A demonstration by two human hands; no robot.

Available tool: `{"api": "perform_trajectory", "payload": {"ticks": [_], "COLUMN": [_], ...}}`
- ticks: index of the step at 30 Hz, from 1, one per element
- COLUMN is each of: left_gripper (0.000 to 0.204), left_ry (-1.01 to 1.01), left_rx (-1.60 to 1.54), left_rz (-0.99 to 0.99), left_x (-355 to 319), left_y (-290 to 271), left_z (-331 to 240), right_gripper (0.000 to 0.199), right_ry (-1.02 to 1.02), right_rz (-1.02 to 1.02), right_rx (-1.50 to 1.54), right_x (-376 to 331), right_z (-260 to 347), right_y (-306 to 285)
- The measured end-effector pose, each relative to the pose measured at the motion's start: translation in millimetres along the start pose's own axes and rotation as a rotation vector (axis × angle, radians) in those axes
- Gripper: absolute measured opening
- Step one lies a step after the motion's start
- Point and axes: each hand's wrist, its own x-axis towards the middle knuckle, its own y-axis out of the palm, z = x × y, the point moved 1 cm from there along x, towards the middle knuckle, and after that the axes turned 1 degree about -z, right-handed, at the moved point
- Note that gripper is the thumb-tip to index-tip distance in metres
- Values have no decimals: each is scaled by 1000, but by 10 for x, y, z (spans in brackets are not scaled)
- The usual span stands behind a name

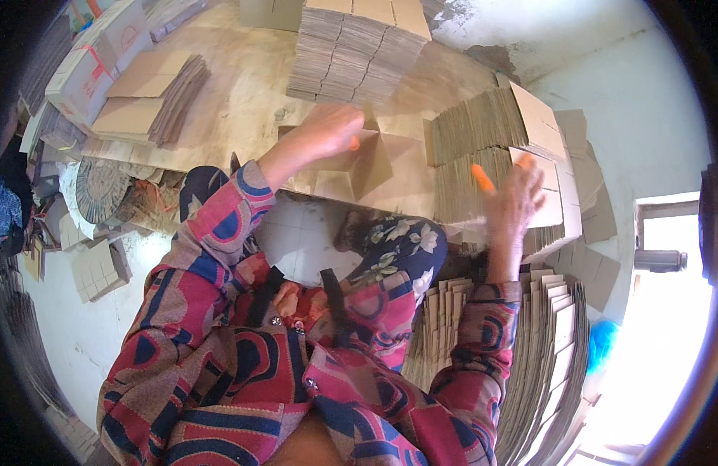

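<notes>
My left hand (328, 132) is closed at the upper edge of a folded cardboard piece (371, 167), whose panels stand partly upright on the wooden table. An orange cover shows on its thumb. My right hand (516, 200), a little smeared by motion, is over the near end of a row of cardboard sheets (475, 186) on the right. Its fingers are apart, and two of its digits have orange covers. I cannot see any sheet held in it. Whether its fingertips touch the sheets is unclear.
A tall cardboard stack (351, 54) stands at the back of the wooden table (235, 85). Left of it lie a smaller stack (145, 97) and a white carton (103, 58). More cardboard sheets (541, 357) stand in rows beside my right arm. A white wall (607, 101) bounds the right.
</notes>
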Motion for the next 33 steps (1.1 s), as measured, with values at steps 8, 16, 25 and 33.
{"api": "perform_trajectory", "payload": {"ticks": [8,16,25,33], "left_gripper": [58,61,28,3], "left_ry": [-151,-266,-183,-162], "left_rx": [19,45,-61,-132], "left_rz": [1,-94,-200,-217], "left_x": [-186,-618,-671,-653], "left_y": [-462,-713,-308,-268], "left_z": [-58,141,247,237], "right_gripper": [36,50,50,50], "right_ry": [-83,-12,-264,-193], "right_rz": [189,-306,-20,246], "right_rx": [203,461,1289,1252], "right_x": [65,69,332,422], "right_z": [-859,-649,534,1080], "right_y": [216,-725,-1277,-1366]}}
